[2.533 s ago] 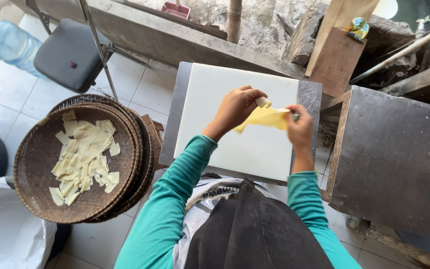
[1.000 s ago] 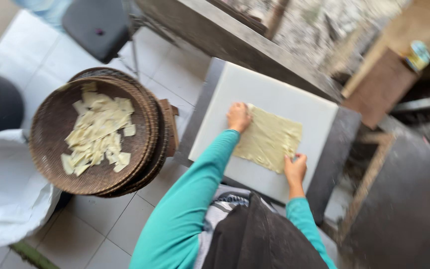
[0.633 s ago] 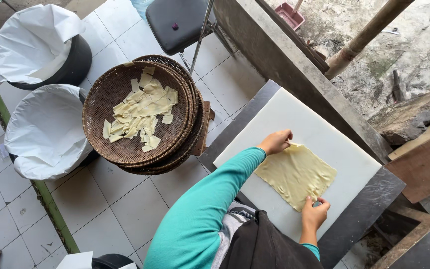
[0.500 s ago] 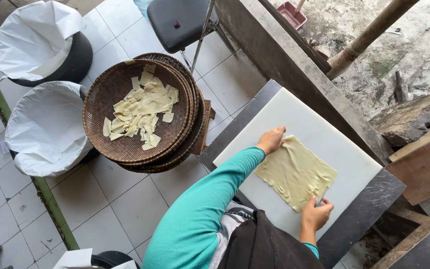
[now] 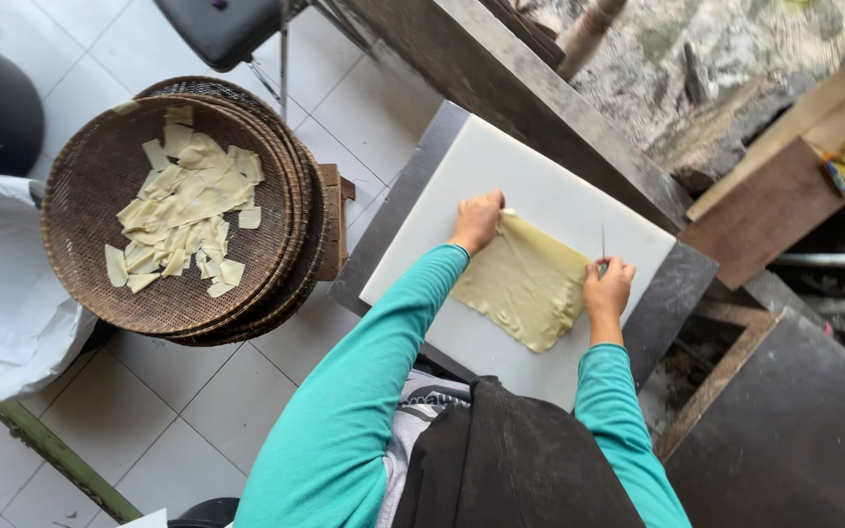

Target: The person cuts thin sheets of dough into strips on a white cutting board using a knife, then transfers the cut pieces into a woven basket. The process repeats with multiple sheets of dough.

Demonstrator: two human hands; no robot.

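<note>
The thin, pale yellow sheet of dough point(image 5: 525, 282) lies flat on the white rectangular plastic cutting board point(image 5: 540, 196), and both hands are on it. The left hand point(image 5: 478, 219) presses its closed fingers down on the sheet's far left corner, most likely to pin it so it cannot slide or curl. The right hand point(image 5: 608, 288) sits at the right edge, curled tight around the handle of a slim knife whose narrow blade point(image 5: 602, 242) points away from the body, tip down near the sheet's edge. Whether the blade touches the dough is too small to tell.

The sheet looks soft and limp, faintly wrinkled near its lower corner, roughly four-sided with uneven edges. The board is smooth and matte, resting on a dark grey stone-like slab point(image 5: 672, 293), a steady base for cutting.

Off to the left, near the left elbow, a stack of round, brown woven trays point(image 5: 90, 264) rests on a small wooden stool point(image 5: 333, 230). The top tray holds a loose heap of cut pale yellow pieces point(image 5: 186, 215), flat squares and strips spread thin. A white plastic-lined bin point(image 5: 2, 303) stands beside it on the tiled floor point(image 5: 178, 420). Teal sleeves cover both arms.
</note>
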